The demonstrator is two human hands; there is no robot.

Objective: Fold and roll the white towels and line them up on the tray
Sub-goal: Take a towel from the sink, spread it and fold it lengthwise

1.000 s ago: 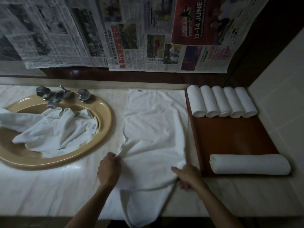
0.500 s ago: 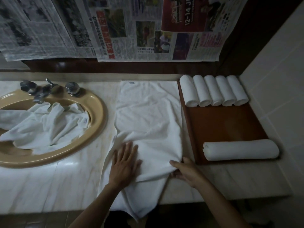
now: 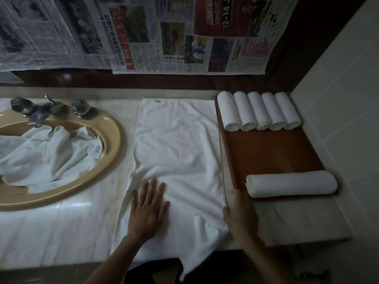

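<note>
I am watching over a pale marble counter (image 3: 61, 228). A long white terry towel (image 3: 178, 152) is lying flat on it, near end hanging over the edge, not yet rolled. On the brown wooden tray (image 3: 272, 154), five short rolls (image 3: 259, 111) are lining the far end; one long roll (image 3: 291, 183) is lying crosswise nearer. More crumpled white towels (image 3: 47, 154) are waiting in the beige oval sink (image 3: 114, 140). Left hand (image 3: 148, 210) is pressing flat, fingers spread, gripping nothing. Right hand (image 3: 240, 214) is touching the towel's right edge; its grip I cannot tell.
</note>
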